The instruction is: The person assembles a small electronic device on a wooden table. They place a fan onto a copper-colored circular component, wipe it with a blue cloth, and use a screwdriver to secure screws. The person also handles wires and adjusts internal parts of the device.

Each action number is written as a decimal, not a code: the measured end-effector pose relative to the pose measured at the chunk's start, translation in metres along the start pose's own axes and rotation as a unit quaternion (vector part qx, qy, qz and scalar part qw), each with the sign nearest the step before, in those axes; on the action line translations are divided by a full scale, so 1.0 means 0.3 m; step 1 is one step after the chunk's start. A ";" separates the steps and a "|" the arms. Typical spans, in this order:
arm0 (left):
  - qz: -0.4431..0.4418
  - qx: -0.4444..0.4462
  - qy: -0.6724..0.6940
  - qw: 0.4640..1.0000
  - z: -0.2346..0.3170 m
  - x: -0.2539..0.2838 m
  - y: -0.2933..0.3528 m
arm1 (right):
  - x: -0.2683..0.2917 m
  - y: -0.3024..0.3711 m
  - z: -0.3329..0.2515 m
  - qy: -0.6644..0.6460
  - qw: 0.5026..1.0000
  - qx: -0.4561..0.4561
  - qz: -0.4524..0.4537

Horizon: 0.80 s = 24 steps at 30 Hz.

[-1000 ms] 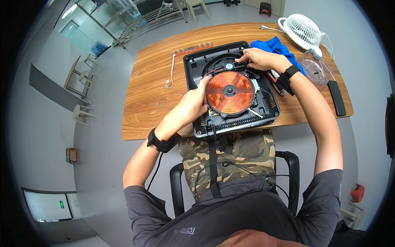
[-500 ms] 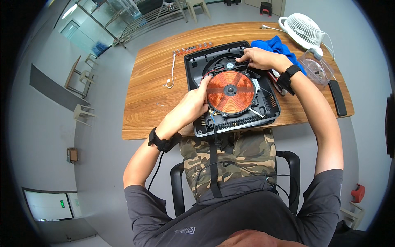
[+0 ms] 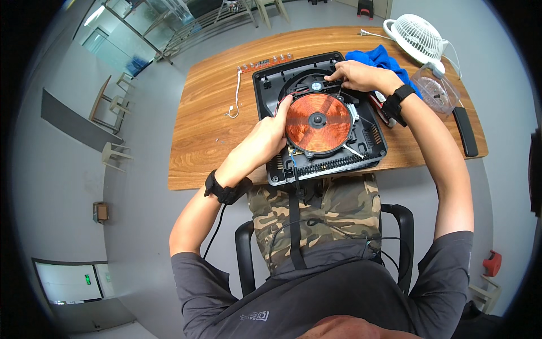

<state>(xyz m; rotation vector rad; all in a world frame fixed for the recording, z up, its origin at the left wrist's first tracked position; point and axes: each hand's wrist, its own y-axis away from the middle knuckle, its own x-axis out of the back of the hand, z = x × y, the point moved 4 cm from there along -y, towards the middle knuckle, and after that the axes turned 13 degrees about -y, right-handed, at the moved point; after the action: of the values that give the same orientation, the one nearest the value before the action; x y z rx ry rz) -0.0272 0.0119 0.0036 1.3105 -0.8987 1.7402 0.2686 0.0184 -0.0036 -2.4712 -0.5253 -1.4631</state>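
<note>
Copper induction coil [image 3: 318,137]: inside black cooktop housing [image 3: 267,86], just right of left hand [image 3: 264,137], nearer the body than right hand [image 3: 361,75] | Left: half-curled at coil's rim, hold unclear | Right: loosely bent, index extended, grasp unclear

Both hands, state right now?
Left hand: thumb at left edge of copper coil, other fingers partly hidden; grip can't be told.
Right hand: fingers partly curled by black fan; grip can't be told.
</note>
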 end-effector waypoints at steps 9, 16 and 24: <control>0.004 0.011 0.018 1.000 0.000 0.000 0.020 | 0.004 -0.006 -0.025 -0.017 1.000 -0.018 0.003; 0.010 0.000 0.001 1.000 0.008 0.000 0.007 | -0.006 -0.006 0.020 0.012 1.000 0.027 0.004; 0.027 0.060 0.088 0.994 0.010 0.002 0.031 | -0.011 -0.007 0.019 -0.014 1.000 0.004 0.004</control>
<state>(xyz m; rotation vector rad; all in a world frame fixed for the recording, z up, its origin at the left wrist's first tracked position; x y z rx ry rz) -0.0342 0.0052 0.0039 1.1963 -0.7459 1.9432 0.2709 0.0218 -0.0093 -2.4885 -0.5251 -1.4236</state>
